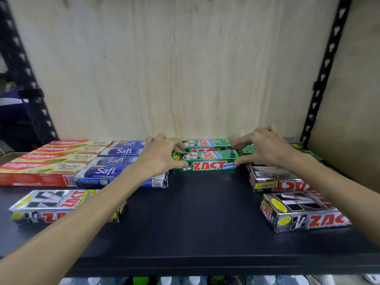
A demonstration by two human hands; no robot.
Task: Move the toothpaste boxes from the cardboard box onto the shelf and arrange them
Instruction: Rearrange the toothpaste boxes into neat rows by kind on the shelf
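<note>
Two green Zact toothpaste boxes lie one behind the other at the back middle of the dark shelf. My left hand pinches the left end of the front green box, and my right hand pinches its right end. The rear green box sits against the plywood back wall. Red Colgate boxes and blue Safi boxes lie in rows at the left. The cardboard box is not in view.
A silver Zact box lies at the front left under my left forearm. Two silver Zact boxes lie at the right, with more green boxes behind them. Black slotted uprights flank the shelf. Bottles show below the front edge.
</note>
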